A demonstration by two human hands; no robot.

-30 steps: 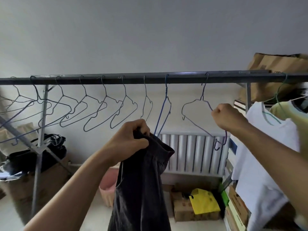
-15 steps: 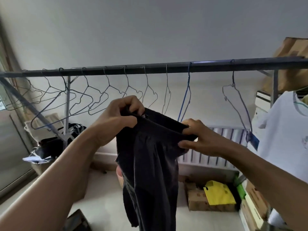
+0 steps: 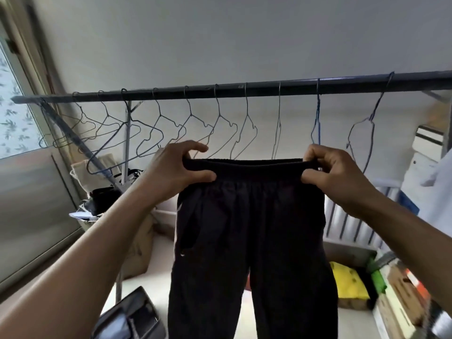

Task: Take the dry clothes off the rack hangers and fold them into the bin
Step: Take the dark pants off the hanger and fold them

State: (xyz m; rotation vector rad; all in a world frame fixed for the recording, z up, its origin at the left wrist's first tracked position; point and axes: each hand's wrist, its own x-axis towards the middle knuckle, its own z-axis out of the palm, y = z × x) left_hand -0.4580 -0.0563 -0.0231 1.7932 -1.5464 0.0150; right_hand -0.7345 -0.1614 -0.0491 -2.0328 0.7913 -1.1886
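Observation:
I hold a pair of black trousers (image 3: 252,231) up in front of me, spread flat by the waistband, legs hanging down. My left hand (image 3: 176,167) pinches the waistband's left end and my right hand (image 3: 335,172) pinches its right end. Behind them runs the dark rack bar (image 3: 244,88) with several bare wire hangers (image 3: 156,133) on it. A white garment (image 3: 437,189) hangs at the far right edge, mostly out of frame. No bin can be made out for certain.
A window and grey panel stand on the left. A white radiator (image 3: 347,226) is behind the trousers. Cardboard boxes (image 3: 401,294) and a yellow bag (image 3: 348,282) lie on the floor at right, a dark object (image 3: 129,316) at bottom left, bags (image 3: 102,199) by the rack leg.
My right hand left the hanger and took the waistband. Both hands then pulled apart, spreading the bunched trousers flat. The view turned left.

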